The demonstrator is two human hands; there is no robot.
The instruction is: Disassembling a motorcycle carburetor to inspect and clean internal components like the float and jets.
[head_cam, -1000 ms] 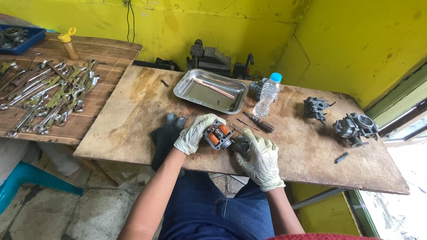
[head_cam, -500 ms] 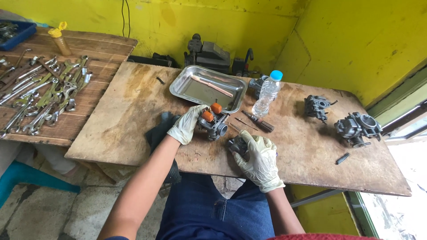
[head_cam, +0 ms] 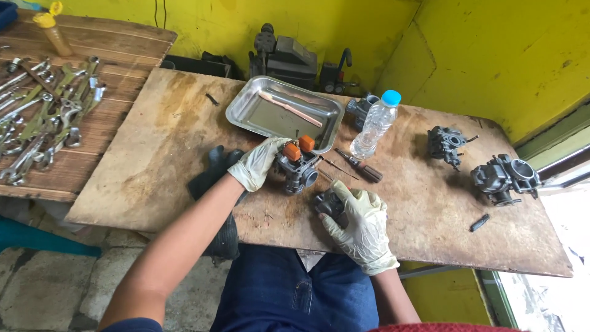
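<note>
Near the front edge of the worktop (head_cam: 153,160), the gloved left hand (head_cam: 258,163) grips a carburetor (head_cam: 299,167) with its orange floats up, just below the steel tray (head_cam: 246,117). The right hand (head_cam: 359,221) closes on a dark bowl (head_cam: 329,203) beside it, so the body looks opened. Two more carburetors (head_cam: 447,144) sit untouched towards the right edge.

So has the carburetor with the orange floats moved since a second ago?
Yes. The left hand has carried the carburetor with orange floats away from the right hand, up the board towards the steel tray, almost touching its near rim now.
</note>
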